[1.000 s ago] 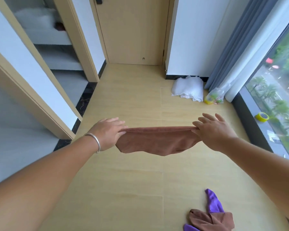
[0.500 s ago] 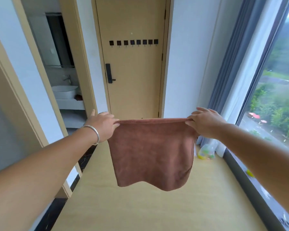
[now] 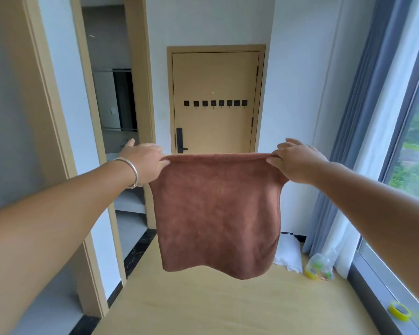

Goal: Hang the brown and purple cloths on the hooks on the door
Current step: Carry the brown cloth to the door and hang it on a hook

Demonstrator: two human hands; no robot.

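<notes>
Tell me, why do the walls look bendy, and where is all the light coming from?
Head view: the wide-angle lens bows the door frames at the left edge and the curtain at the right; daylight enters through the window on the right, which looks washed out. The brown cloth, pinched by the left hand and right hand, looks slightly soft, while the hooks on the door stay fairly crisp.

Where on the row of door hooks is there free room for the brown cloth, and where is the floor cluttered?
All the hooks on the door look bare. The floor is crowded only at the right, where a white bundle and a bag lie by the curtain.
</notes>
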